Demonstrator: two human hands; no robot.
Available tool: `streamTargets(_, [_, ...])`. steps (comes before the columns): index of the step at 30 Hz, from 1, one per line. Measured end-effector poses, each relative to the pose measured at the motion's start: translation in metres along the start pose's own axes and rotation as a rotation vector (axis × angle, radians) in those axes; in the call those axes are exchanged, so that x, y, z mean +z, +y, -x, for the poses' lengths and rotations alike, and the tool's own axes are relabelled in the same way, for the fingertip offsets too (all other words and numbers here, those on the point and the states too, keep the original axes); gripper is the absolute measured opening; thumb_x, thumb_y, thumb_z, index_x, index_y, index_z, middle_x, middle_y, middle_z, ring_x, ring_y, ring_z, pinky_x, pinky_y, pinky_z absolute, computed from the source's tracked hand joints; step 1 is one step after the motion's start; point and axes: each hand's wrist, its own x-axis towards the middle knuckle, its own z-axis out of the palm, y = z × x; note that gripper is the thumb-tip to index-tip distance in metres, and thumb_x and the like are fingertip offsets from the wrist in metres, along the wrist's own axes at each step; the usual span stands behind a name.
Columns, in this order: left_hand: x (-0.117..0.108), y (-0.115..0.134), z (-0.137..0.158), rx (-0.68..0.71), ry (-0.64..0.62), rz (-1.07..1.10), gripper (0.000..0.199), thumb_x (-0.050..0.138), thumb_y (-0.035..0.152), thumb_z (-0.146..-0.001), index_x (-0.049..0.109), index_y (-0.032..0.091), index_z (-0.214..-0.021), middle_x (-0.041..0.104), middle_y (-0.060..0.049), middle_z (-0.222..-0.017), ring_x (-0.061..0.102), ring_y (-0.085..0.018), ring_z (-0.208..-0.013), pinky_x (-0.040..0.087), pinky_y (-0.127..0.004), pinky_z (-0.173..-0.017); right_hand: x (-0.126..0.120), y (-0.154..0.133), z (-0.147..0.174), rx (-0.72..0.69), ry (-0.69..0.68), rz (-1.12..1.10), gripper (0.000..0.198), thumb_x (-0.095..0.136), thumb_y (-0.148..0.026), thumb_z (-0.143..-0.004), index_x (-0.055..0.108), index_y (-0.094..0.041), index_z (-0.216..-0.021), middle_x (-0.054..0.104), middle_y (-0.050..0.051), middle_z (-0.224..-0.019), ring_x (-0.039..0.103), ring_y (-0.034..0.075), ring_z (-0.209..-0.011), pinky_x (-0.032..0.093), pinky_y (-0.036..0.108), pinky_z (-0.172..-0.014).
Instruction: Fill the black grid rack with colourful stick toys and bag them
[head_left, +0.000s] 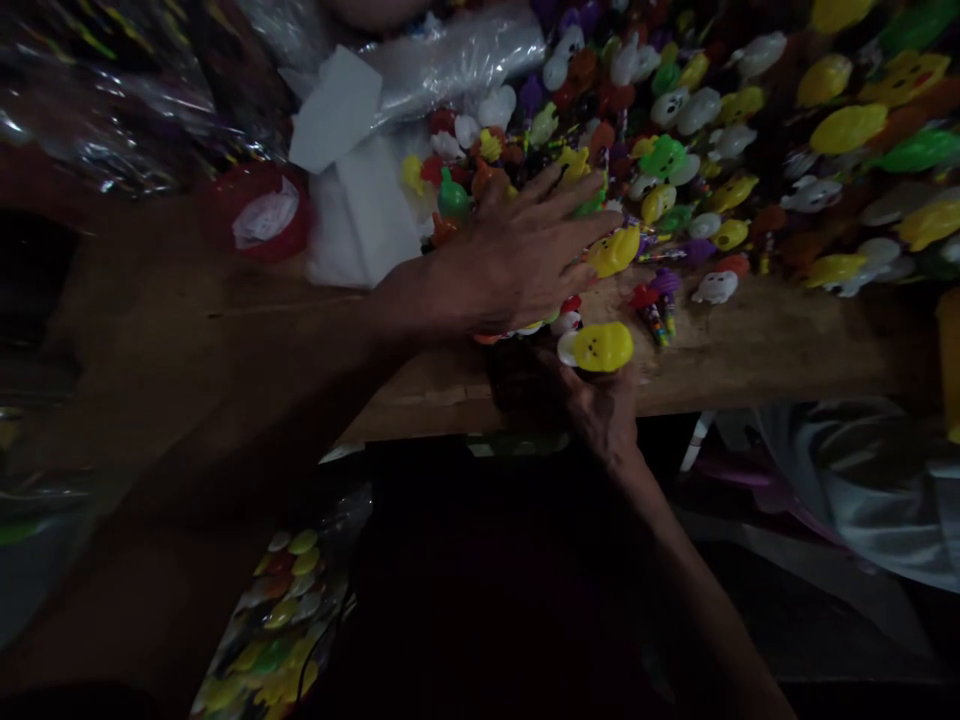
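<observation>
My left hand point(517, 250) reaches across a heap of small plastic toy-topped sticks point(664, 200), its fingers spread and lying over them. A yellow duck-like topper point(616, 252) sits beside its fingertips. Close to the table's front edge is my right hand point(604, 405), closed in shadow around what looks like a bunch of the sticks. Above that hand shows a yellow topper with a face and a white end point(598, 348); red and white toppers point(568, 320) appear between the two hands. The right fingers are mostly hidden.
On the wooden table point(765, 340), a red bowl point(259, 215) with white contents stands left of white sheets point(364, 215). Clear plastic wrap point(465, 60) lies behind. Several toppers fill a bag point(277, 610) below the edge. Grey fabric point(877, 490) shows at right.
</observation>
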Motion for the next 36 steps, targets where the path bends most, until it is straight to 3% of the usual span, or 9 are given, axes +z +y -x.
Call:
streamTargets(3, [0.005, -0.001, -0.001, -0.027, -0.004, 0.035, 0.052, 0.045, 0.024, -0.100, 0.046, 0.030, -0.152, 0.024, 0.000, -0.170, 0.018, -0.039, -0.157, 0.013, -0.070, -0.125, 0.001, 0.000, -0.008, -0.030, 0.024, 0.117, 0.028, 0.074, -0.048, -0.080, 0.072, -0.020, -0.080, 0.074, 0.006, -0.076, 0.069, 0.022, -0.070, 0.059, 0.037, -0.068])
streamTargets(6, [0.007, -0.004, -0.001, 0.009, 0.060, 0.071, 0.044, 0.043, 0.025, -0.101, 0.057, 0.032, -0.142, 0.034, 0.001, -0.166, 0.025, -0.037, -0.155, 0.014, -0.070, -0.125, -0.011, -0.002, -0.015, -0.068, 0.151, 0.264, 0.027, 0.072, -0.046, -0.081, 0.074, -0.020, -0.084, 0.075, 0.008, -0.081, 0.070, 0.026, -0.075, 0.059, 0.045, -0.078])
streamTargets(10, [0.005, -0.003, 0.000, -0.007, 0.029, 0.031, 0.044, 0.038, 0.024, -0.103, 0.054, 0.028, -0.144, 0.033, -0.001, -0.166, 0.025, -0.034, -0.156, 0.016, -0.068, -0.126, -0.025, -0.005, -0.016, 0.008, 0.162, 0.086, 0.026, 0.075, -0.043, -0.081, 0.074, -0.020, -0.092, 0.077, 0.009, -0.095, 0.073, 0.027, -0.088, 0.060, 0.044, -0.083])
streamTargets(12, [0.003, -0.001, 0.000, -0.037, -0.018, 0.008, 0.045, 0.037, 0.022, -0.104, 0.052, 0.026, -0.147, 0.029, -0.002, -0.168, 0.022, -0.032, -0.157, 0.014, -0.065, -0.127, -0.028, -0.006, -0.011, 0.067, 0.187, -0.020, 0.021, 0.076, -0.041, -0.082, 0.073, -0.021, -0.089, 0.077, 0.006, -0.092, 0.073, 0.025, -0.085, 0.060, 0.040, -0.080])
streamTargets(15, [0.003, 0.001, 0.000, -0.054, -0.048, -0.003, 0.046, 0.037, 0.021, -0.106, 0.049, 0.029, -0.149, 0.026, -0.001, -0.169, 0.017, -0.028, -0.159, 0.010, -0.062, -0.128, -0.025, -0.007, -0.003, 0.050, 0.261, -0.003, 0.017, 0.078, -0.038, -0.081, 0.073, -0.023, -0.085, 0.075, 0.003, -0.087, 0.072, 0.025, -0.085, 0.060, 0.040, -0.081])
streamTargets(20, [0.011, -0.005, -0.001, -0.017, 0.025, -0.033, 0.045, 0.034, 0.024, -0.105, 0.052, 0.027, -0.146, 0.031, -0.002, -0.167, 0.024, -0.033, -0.156, 0.013, -0.068, -0.126, -0.011, -0.008, -0.010, -0.098, 0.148, 0.010, 0.013, 0.076, -0.038, -0.081, 0.076, -0.025, -0.080, 0.076, 0.002, -0.085, 0.073, 0.025, -0.088, 0.061, 0.040, -0.086])
streamTargets(26, [0.019, -0.010, -0.003, -0.009, 0.075, -0.018, 0.047, 0.039, 0.025, -0.102, 0.052, 0.032, -0.147, 0.033, 0.001, -0.166, 0.023, -0.032, -0.157, 0.015, -0.067, -0.126, 0.003, -0.004, -0.023, 0.022, 0.048, -0.058, 0.021, 0.075, -0.042, -0.079, 0.079, -0.021, -0.083, 0.079, 0.002, -0.086, 0.073, 0.024, -0.085, 0.060, 0.037, -0.079])
streamTargets(36, [0.012, -0.007, -0.001, -0.020, 0.056, 0.031, 0.044, 0.036, 0.023, -0.104, 0.053, 0.024, -0.145, 0.034, -0.004, -0.166, 0.025, -0.032, -0.156, 0.011, -0.068, -0.126, -0.002, -0.002, -0.023, 0.028, 0.044, -0.010, 0.017, 0.071, -0.034, -0.082, 0.079, -0.020, -0.086, 0.078, 0.002, -0.082, 0.072, 0.022, -0.078, 0.057, 0.032, -0.071])
